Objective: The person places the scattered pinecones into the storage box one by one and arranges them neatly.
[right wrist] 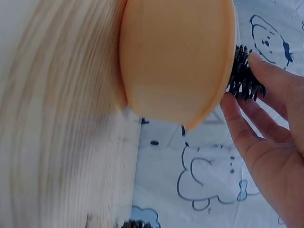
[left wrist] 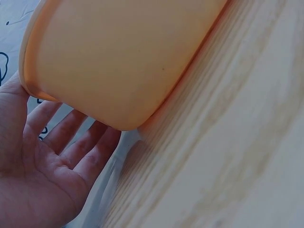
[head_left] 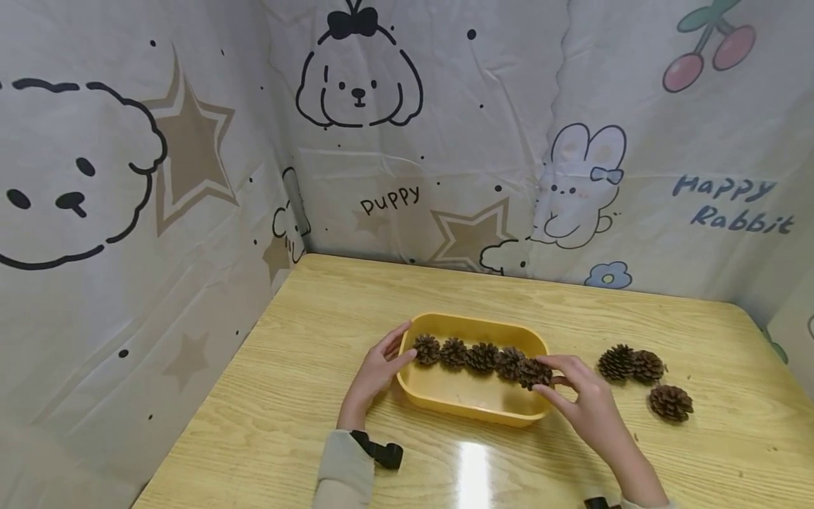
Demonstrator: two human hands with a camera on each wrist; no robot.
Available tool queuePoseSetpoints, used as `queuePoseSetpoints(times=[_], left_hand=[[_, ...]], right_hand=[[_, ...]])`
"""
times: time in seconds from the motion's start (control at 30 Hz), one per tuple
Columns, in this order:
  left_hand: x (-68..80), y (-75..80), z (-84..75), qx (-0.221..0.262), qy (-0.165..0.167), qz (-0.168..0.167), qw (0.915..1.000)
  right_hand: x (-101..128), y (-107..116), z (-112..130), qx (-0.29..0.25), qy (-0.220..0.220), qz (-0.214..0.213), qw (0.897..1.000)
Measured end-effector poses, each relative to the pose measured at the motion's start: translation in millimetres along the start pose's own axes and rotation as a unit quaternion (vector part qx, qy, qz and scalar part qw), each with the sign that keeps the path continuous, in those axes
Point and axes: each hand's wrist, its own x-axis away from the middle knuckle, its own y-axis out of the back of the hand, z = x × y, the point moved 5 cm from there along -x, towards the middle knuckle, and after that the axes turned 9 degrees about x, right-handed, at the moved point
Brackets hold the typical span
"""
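Note:
A yellow plastic bin (head_left: pixel 473 405) stands on the table with a row of brown pine cones (head_left: pixel 482 358) along its inside. My left hand (head_left: pixel 376 364) holds the bin's left end, thumb over the rim and fingers against the outer wall (left wrist: pixel 118 61). At the opposite end, my right hand (head_left: pixel 584 397) pinches a pine cone (head_left: pixel 534 373) between thumb and fingers. In the right wrist view this pine cone (right wrist: pixel 243 76) shows above the bin's rim, partly hidden behind it. Whether it touches the bin's floor I cannot tell.
Three more pine cones lie on the wooden table (head_left: pixel 305 339) to the right: two close together (head_left: pixel 617 363) and one nearer the front (head_left: pixel 670 404). A printed cloth (head_left: pixel 413 155) hangs behind the table and along its left side.

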Motion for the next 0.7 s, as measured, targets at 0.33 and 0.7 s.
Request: queuePoseSetpoints(times=[0.33,0.7], left_hand=[[0.5,0.9,1.8,-0.012,-0.012,0.002,0.9999],[-0.1,0.8,1.4,0.001,-0.007,0.003,1.0]], right_hand=[[-15,-23,21,-0.016,0.018,0.038,0.999],[-28,-47,41,-0.057,0.063,0.06,0.995]])
